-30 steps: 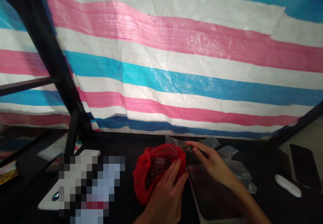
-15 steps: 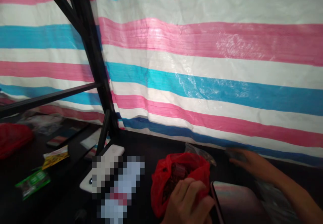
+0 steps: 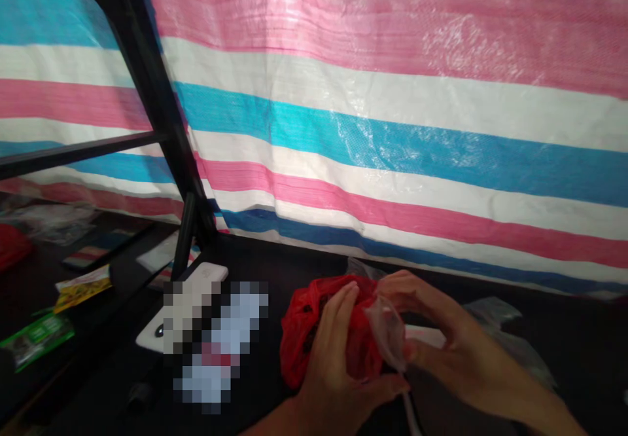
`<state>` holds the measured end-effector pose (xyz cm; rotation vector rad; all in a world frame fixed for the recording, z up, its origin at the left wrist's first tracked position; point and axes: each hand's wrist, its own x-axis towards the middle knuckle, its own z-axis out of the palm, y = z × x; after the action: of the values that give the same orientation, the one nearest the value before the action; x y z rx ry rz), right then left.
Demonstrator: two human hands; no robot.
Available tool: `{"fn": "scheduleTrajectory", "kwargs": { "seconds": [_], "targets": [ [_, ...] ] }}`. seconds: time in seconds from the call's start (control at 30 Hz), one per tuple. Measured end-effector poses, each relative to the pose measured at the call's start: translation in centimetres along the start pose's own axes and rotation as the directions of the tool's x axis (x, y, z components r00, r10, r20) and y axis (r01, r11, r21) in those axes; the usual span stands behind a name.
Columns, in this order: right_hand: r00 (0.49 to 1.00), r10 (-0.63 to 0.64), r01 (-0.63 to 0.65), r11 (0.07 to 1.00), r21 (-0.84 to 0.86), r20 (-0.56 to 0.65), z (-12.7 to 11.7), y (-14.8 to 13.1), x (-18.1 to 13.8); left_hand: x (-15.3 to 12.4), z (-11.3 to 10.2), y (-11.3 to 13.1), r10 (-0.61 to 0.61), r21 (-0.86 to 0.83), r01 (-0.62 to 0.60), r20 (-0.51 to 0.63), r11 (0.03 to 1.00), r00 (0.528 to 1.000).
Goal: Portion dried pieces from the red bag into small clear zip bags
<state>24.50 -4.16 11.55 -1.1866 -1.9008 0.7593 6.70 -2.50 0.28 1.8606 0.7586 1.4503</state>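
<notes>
"1 pink, white and blue striped plastic sheet (image 3: 343, 115) fills the background. Where's the room?"

"Its lower edge meets the black, flat tabletop (image 3: 279, 266); dark surface shows along that edge and down the middle."

"And the hands?"

"The right hand (image 3: 451, 351) pinches a bag between fingertips and thumb. The left hand (image 3: 341, 364) lies on another, 2 fingers straight and close together, thumb spread."

"Which bags?"

"Left: the crumpled red plastic bag (image 3: 297, 357), near mid-table. Right: the small clear plastic bag (image 3: 385, 325), just beside it."

"Any writing?"

"Pale print on the flat green packet (image 3: 42, 341), far left, too blurred to read."
</notes>
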Motion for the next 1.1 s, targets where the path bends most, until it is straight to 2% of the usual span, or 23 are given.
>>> {"fn": "scheduleTrajectory", "kwargs": {
  "seconds": [0.1, 0.17, 0.23, 0.37, 0.47, 0.53, 0.7, 0.77, 0.83, 0.9, 0.93, 0.97, 1.03, 1.1],
  "targets": [
    [0.998, -0.045, 0.044, 0.999, 0.023, 0.051, 2.0, 0.6, 0.4, 0.7, -0.1, 0.6, -0.157, -0.192, 0.165, 0.055, 0.967, 0.986],
    [0.998, -0.060, 0.061, 0.998, -0.030, 0.014, 2.2, 1.1, 0.7, 1.1, -0.1, 0.8, -0.196, -0.250, 0.205, 0.062, 0.946, 0.979],
    [0.994, -0.107, 0.106, 0.986, -0.132, 0.000, 1.7, 1.1, 0.8, 1.3, -0.1, 0.6, -0.186, -0.237, 0.188, 0.031, 0.953, 0.982],
    [0.975, -0.150, 0.192, 0.936, -0.294, 0.162, 0.7, 0.2, 0.8, 1.0, -0.4, 0.0, -0.060, -0.130, 0.059, 0.002, 0.990, 0.998],
    [0.967, -0.124, 0.190, 0.933, -0.305, 0.222, 0.8, -0.5, 0.6, 0.7, -0.8, -0.2, 0.054, -0.086, -0.053, 0.010, 0.995, 0.998],
    [0.967, -0.117, 0.178, 0.946, -0.272, 0.226, 1.0, -0.7, 0.5, 0.7, -1.1, 0.0, 0.066, -0.110, -0.060, 0.052, 0.992, 0.996],
    [0.981, -0.145, 0.158, 0.983, -0.095, 0.132, 0.8, -0.7, 0.3, 1.6, -1.6, 1.9, 0.072, -0.181, -0.037, 0.192, 0.983, 0.979],
    [0.983, -0.176, 0.177, 0.984, -0.015, 0.055, 0.7, -0.3, 0.5, 2.4, -1.9, 2.9, 0.015, -0.223, 0.036, 0.219, 0.974, 0.976],
    [0.981, -0.186, 0.188, 0.982, 0.030, -0.062, 0.9, 0.2, 1.1, 3.3, -2.5, 3.6, -0.100, -0.243, 0.153, 0.217, 0.958, 0.971],
    [0.978, -0.169, 0.169, 0.986, -0.008, -0.126, 1.6, 0.8, 1.8, 4.1, -3.7, 4.0, -0.230, -0.167, 0.262, 0.187, 0.951, 0.955],
    [0.984, -0.151, 0.146, 0.987, -0.068, -0.091, 2.1, 1.0, 2.2, 4.2, -4.5, 4.1, -0.292, -0.075, 0.304, 0.142, 0.950, 0.946],
    [0.992, -0.122, 0.119, 0.981, -0.153, -0.015, 2.7, 1.2, 2.6, 4.2, -5.3, 4.1, -0.342, 0.044, 0.340, 0.085, 0.940, 0.936],
    [0.986, -0.023, 0.083, 0.926, -0.368, 0.163, 3.8, 1.5, 3.3, 3.2, -6.8, 4.1, -0.408, 0.308, 0.374, 0.052, 0.875, 0.912],
    [0.966, 0.089, 0.060, 0.833, -0.549, 0.241, 4.7, 1.5, 3.4, 1.5, -7.7, 4.1, -0.483, 0.467, 0.414, 0.034, 0.781, 0.875]
  ]
}}
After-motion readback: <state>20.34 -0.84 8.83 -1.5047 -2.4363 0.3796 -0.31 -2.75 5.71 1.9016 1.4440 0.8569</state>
